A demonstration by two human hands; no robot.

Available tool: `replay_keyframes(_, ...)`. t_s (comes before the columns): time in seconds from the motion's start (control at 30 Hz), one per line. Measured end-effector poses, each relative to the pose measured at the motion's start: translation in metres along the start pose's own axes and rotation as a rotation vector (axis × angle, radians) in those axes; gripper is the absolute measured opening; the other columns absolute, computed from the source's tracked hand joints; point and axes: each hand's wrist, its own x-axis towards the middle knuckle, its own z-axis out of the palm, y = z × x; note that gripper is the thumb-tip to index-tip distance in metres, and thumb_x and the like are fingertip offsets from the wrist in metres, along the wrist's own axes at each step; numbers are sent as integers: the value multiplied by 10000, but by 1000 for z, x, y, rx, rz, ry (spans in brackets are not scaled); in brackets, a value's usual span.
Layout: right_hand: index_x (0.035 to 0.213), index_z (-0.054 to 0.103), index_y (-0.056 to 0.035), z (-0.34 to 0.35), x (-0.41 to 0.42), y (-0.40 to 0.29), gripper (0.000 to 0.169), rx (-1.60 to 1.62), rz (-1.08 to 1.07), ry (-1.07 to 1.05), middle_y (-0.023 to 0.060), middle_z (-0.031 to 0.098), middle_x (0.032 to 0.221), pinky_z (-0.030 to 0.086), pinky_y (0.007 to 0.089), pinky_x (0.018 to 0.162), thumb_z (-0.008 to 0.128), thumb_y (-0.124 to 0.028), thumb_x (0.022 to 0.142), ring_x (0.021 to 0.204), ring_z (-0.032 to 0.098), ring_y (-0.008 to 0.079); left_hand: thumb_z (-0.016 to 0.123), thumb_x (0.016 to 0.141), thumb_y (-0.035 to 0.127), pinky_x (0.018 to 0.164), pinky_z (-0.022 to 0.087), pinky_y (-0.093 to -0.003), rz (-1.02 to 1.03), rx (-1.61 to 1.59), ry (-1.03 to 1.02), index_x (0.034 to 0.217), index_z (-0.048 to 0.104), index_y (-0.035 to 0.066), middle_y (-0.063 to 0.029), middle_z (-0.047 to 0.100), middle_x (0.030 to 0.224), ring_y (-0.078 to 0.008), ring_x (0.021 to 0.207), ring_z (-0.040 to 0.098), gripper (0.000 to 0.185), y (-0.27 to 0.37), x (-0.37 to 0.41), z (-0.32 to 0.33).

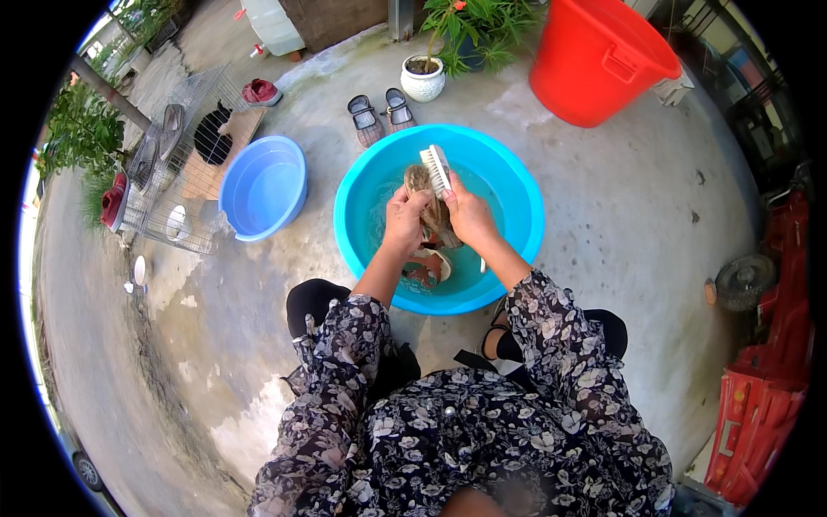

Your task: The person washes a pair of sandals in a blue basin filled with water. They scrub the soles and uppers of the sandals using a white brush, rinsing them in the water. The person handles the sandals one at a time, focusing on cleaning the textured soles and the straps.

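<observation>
My left hand (406,216) grips a brown shoe (418,176) above a turquoise plastic basin (342,213) of water. In my right hand (470,212) is a white scrubbing brush (439,165), its pale bristles turned left, close beside the shoe's upper end. Whether bristles and shoe touch is hard to tell. My hands partly hide the shoe's middle. Lower in the basin lies a reddish-brown sandal or shoe (426,268) with a pale insole, partly in the water. A small white object (482,265) shows by my right forearm, too little of it visible to name.
A smaller blue basin (249,220) holding water stands left, beside a wire cage (187,226) with a black-and-white cat (213,136) and shoes on it. Dark shoes (381,119) and a white flowerpot (423,84) sit beyond the basin. A red tub (581,71) stands far right.
</observation>
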Motion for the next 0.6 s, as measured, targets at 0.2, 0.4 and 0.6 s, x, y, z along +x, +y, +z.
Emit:
replay_keyframes(0.2, 1418, 384, -111, 20, -28, 6, 474, 29, -139, 109, 255, 643, 909, 489, 486, 708, 426, -307, 988, 813, 627, 434, 498, 833, -25, 786, 546, -350, 43, 40, -17, 1157, 530, -12, -107, 628, 1053, -213, 888, 648, 325, 5, 9, -4)
replay_keyframes(0.4, 1420, 359, -95, -14, -2, 2, 492, -77, -37, 3, 246, 646, 848, 479, 521, 657, 414, -313, 982, 747, 623, 434, 519, 817, -35, 840, 527, -351, -78, 92, -112, 1229, 507, 4, -99, 607, 1110, -198, 968, 623, 414, -10, 0, -1)
replay_keyframes(0.6, 1437, 340, -117, -2, -24, -24, 506, -26, -81, -45, 244, 647, 847, 476, 526, 665, 433, -310, 979, 752, 621, 437, 583, 771, -8, 866, 486, -333, 208, 717, 3, 1159, 589, -4, -109, 559, 1181, -215, 997, 588, 389, -14, 23, -40)
